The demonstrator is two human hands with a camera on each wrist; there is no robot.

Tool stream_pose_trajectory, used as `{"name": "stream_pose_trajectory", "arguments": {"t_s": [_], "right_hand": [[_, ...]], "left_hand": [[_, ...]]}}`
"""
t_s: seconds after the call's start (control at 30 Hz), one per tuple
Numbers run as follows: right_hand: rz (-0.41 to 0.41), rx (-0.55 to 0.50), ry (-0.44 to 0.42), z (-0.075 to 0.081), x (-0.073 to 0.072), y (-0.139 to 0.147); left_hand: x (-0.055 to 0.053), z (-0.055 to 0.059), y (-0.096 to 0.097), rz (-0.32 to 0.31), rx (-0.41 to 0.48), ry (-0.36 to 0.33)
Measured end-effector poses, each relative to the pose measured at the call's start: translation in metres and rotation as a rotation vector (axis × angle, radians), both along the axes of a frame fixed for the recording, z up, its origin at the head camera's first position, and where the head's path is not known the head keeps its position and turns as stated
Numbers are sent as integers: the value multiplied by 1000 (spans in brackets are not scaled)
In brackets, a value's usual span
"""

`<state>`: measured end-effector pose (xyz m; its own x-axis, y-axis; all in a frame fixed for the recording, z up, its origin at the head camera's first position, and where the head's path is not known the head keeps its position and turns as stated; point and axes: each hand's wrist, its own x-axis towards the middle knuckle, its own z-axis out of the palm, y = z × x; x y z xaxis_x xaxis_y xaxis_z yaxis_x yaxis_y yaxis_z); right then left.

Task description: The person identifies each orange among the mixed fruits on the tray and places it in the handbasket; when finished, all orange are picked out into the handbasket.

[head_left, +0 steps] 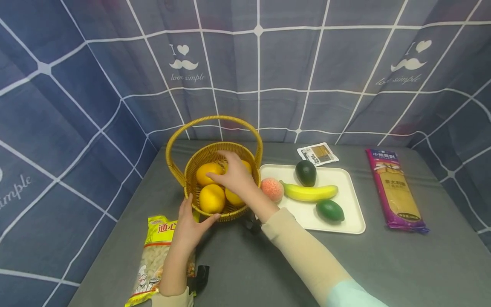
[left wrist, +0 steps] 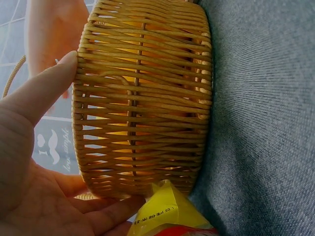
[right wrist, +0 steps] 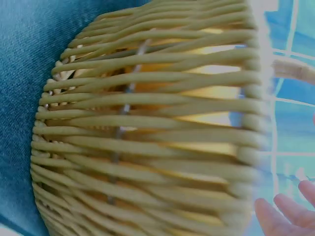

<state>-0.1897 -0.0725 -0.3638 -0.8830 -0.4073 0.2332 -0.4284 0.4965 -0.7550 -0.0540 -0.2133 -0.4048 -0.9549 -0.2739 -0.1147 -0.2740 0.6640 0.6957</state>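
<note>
A yellow wicker basket (head_left: 215,149) with a tall handle stands on the table, holding several oranges (head_left: 212,199). My left hand (head_left: 189,228) holds its near left rim; in the left wrist view the thumb (left wrist: 49,88) presses the rim while the other fingers lie round the side. Over the basket's mouth reaches my right hand (head_left: 235,172), thumb and fingers spread above the oranges, partly hiding those on the right. Fingertips of that hand (right wrist: 285,214) show beyond the rim in the right wrist view, with nothing seen between them.
Beneath my left forearm lies a yellow pasta bag (head_left: 153,260). Right of the basket, a white tray (head_left: 353,213) bears a peach (head_left: 272,189), a banana (head_left: 310,192), an avocado (head_left: 306,172) and a green fruit (head_left: 330,210). Behind it is a small packet (head_left: 324,153); farther right, a spaghetti pack (head_left: 397,192).
</note>
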Motion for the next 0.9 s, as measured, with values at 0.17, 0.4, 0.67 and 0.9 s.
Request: {"name": "stream_pose_trajectory", "arguments": {"t_s": [0.17,0.4,0.67,0.9], "right_hand": [[-30,-82,34,11,13,20],[-47,-266,50,26,34,56],[-127,-436,118,35,49,107],[-203,-536,204,42,60,156]], "left_hand": [[0,0,-1,-1,5,-15],[-1,1,-6,-9,9,-19],[-3,2,-11,-16,27,-26],[-4,4,-18,-6,34,-26]]}}
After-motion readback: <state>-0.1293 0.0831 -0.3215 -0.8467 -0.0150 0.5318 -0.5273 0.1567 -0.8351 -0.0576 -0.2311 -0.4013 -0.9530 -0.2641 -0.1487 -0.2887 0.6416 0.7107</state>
